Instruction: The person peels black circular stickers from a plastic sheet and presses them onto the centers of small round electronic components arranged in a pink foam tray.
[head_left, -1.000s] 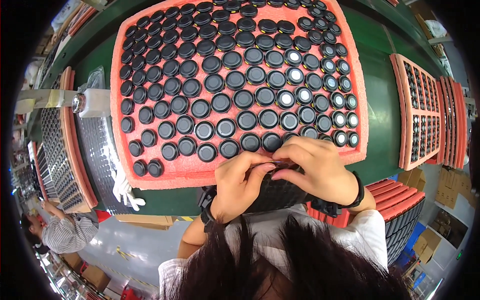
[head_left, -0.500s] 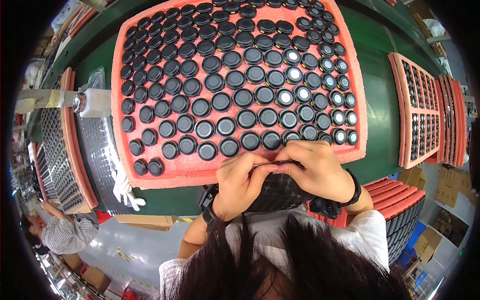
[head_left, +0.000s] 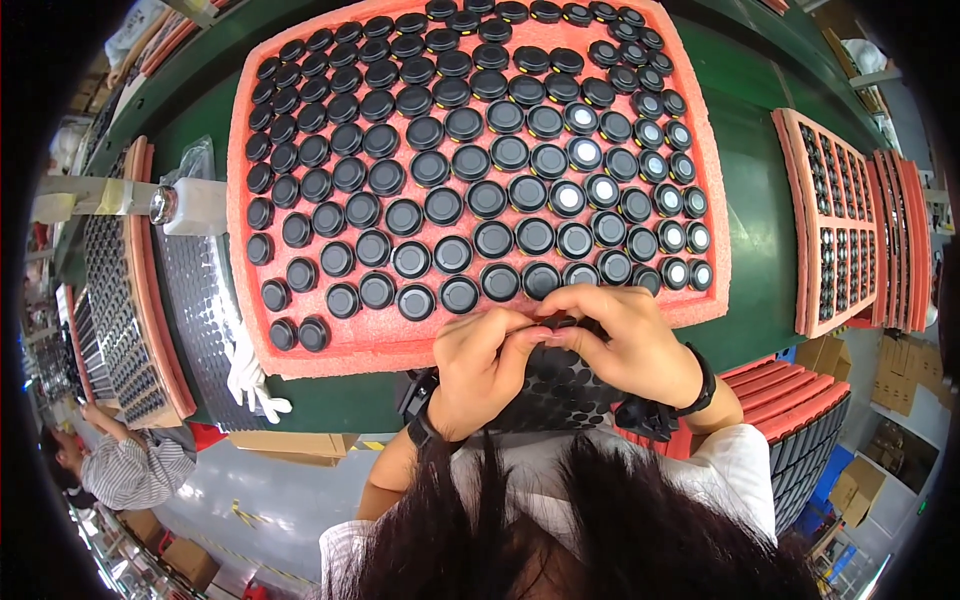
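My left hand [head_left: 478, 368] is closed in a pinch on the upper edge of a black sheet patterned with round discs [head_left: 562, 392], like a sheet of round stickers. Close beside it, fingertips almost touching, my right hand [head_left: 632, 338] pinches at the same edge. Something small and dark shows between the fingertips, too hidden to name. The sheet hangs below both hands, in front of my body. Just beyond them lies a pink foam tray [head_left: 300, 362] bearing rows of round black caps [head_left: 454, 252]. Several caps toward the right have pale round tops [head_left: 567, 196].
The tray rests on a green work surface [head_left: 752, 210]. At its left are a white bottle [head_left: 196, 207], a white glove [head_left: 250, 385] and a clear dotted sheet [head_left: 205, 300]. More filled pink trays [head_left: 808, 300] stand right. Another person [head_left: 135, 465] works at lower left.
My right hand's fingers have curled and shifted slightly at the sheet's edge. The sheet has tilted, so more of its round discs show. My left hand has hardly moved.
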